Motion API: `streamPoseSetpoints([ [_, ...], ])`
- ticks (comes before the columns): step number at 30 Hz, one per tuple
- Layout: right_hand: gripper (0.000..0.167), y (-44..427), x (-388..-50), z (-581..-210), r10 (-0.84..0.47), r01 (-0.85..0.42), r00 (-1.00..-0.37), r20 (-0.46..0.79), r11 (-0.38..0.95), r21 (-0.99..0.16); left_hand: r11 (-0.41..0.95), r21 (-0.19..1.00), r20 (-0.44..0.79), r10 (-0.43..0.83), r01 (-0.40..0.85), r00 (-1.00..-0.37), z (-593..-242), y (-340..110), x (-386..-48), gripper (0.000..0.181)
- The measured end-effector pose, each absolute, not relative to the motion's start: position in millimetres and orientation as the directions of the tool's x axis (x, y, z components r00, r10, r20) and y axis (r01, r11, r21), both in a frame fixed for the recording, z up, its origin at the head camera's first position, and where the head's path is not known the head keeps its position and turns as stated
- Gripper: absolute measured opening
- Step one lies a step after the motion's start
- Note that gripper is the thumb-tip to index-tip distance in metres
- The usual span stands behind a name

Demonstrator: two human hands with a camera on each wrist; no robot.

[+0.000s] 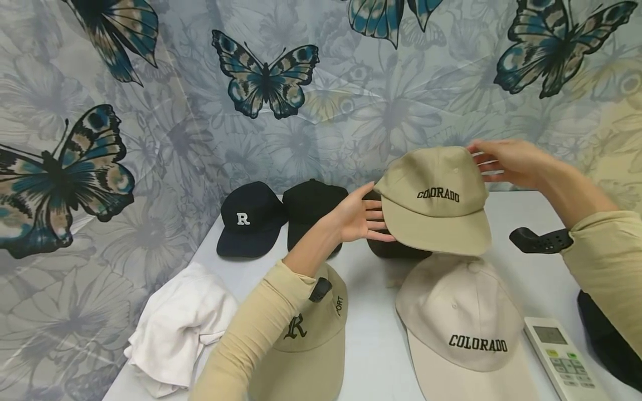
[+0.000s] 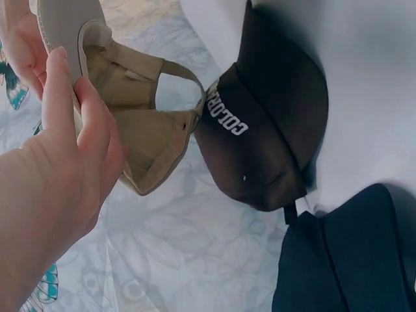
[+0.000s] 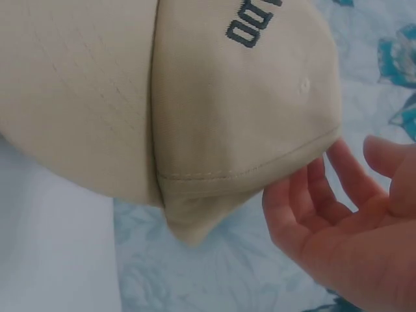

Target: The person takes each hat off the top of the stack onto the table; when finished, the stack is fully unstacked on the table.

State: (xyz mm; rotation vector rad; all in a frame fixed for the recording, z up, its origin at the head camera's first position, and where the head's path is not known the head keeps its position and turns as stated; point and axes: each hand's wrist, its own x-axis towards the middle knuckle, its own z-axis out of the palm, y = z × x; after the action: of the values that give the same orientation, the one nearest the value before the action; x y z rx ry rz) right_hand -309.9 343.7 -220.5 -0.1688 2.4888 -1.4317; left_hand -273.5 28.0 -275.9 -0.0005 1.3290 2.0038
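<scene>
A tan baseball cap [image 1: 434, 192] with COLORADO in dark letters is held off the table, front facing me. My left hand [image 1: 356, 216] holds its left edge, thumb near the edge and long fingers reaching behind the brim. The left wrist view shows those fingers along the brim beside the cap's hollow inside [image 2: 140, 140]. At the opposite side, my right hand [image 3: 344, 221] touches the crown's edge with its fingertips, thumb apart from the fabric. Below lies a cream COLORADO cap [image 1: 461, 317]. A black COLORADO cap [image 2: 260, 123] is partly hidden behind the tan one.
At the back of the white table [image 1: 373, 312] sit a navy R cap [image 1: 251, 220] and a black cap [image 1: 315, 203]. White cloth [image 1: 183, 328] lies front left; another tan cap [image 1: 321, 351] is partly under my left arm. A remote [image 1: 564, 359] lies right.
</scene>
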Motion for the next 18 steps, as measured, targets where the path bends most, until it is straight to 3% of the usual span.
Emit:
streamPoseSetpoints([
  [9,0.082,362.3,-319.1,-215.6,-0.207,0.043,-0.96,-0.19,0.559,-0.828,-0.271,0.778,-0.36,0.548,-0.567,-0.755,-278.3,51.0,-286.1,0.069],
  [18,0.095,382.8,-326.1,-221.2,-0.167,0.072,-0.964,-0.209,0.59,-0.804,-0.394,0.678,-0.414,0.492,-0.621,-0.765,-296.7,82.3,-297.7,0.067],
])
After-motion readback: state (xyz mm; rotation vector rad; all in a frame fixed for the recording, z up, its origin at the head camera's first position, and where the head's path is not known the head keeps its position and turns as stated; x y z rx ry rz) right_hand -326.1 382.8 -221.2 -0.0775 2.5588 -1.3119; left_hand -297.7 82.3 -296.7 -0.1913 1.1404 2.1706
